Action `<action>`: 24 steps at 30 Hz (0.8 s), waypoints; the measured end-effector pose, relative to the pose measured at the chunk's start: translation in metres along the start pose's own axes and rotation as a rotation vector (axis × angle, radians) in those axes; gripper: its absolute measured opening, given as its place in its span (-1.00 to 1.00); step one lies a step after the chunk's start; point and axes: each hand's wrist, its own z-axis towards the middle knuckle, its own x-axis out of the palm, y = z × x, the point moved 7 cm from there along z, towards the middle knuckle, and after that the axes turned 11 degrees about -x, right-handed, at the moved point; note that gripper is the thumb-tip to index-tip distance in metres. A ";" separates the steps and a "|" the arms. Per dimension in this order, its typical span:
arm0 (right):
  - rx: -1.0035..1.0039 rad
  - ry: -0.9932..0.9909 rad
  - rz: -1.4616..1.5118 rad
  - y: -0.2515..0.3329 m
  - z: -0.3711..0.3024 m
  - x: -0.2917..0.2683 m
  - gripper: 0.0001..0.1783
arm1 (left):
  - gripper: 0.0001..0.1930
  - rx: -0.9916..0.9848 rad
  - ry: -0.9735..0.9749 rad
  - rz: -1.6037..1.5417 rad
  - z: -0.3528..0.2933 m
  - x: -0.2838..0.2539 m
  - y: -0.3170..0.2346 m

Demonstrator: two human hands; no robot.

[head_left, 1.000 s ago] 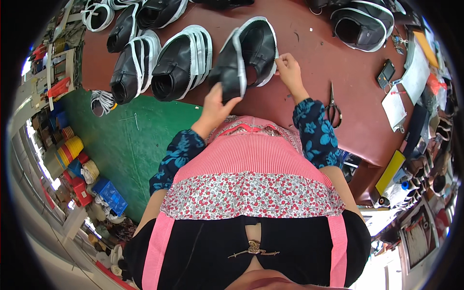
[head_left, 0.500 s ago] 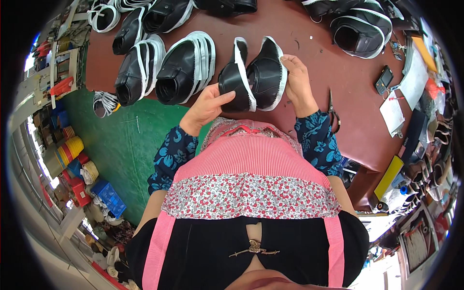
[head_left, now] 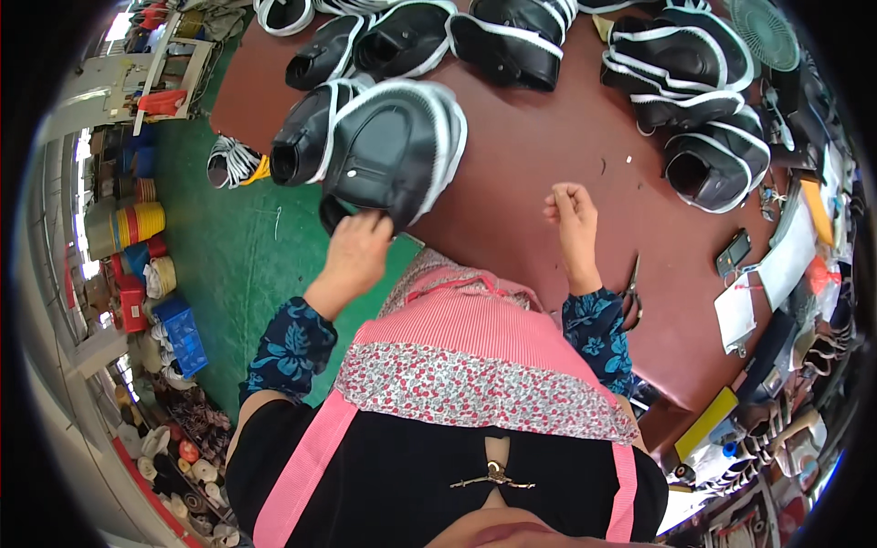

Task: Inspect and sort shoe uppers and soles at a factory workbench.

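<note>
My left hand (head_left: 354, 256) grips the collar of a black shoe upper (head_left: 382, 151) with white edging, at the table's near left. This upper lies on top of a stack of others like it and tilts toward me. Beside it on the left stands another stack of black shoe uppers (head_left: 301, 137). Over the table's middle is my right hand (head_left: 575, 224), its fingers curled in toward the thumb, with nothing visible in it. A pair of scissors (head_left: 632, 297) lies just right of my right wrist.
More black shoe uppers (head_left: 512, 50) line the table's far side, with a heap of them (head_left: 681, 55) at the far right. A phone (head_left: 733, 252), papers (head_left: 738, 315) and a small green fan (head_left: 766, 35) are on the right. A green floor (head_left: 219, 247) lies left.
Both hands held a pair of shoe uppers before. My right hand has let go and sits apart from them. My left hand has moved left and grips the top upper on a stack. The view has shifted.
</note>
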 end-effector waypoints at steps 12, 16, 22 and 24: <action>-0.814 -0.028 -0.879 0.068 0.140 0.070 -0.27 | -0.37 -0.184 -0.156 -0.663 0.117 -0.021 0.002; -0.902 0.089 -1.127 0.120 0.238 0.142 -0.22 | -0.09 -0.073 0.010 -0.829 0.251 0.166 -0.075; -0.637 -0.245 -0.618 0.086 0.346 0.120 -0.62 | 0.15 -0.086 -0.171 -1.078 0.388 0.147 -0.147; -0.660 -0.354 -0.522 0.116 0.353 0.096 -0.59 | 0.15 -0.236 -0.226 -1.125 0.385 0.145 -0.138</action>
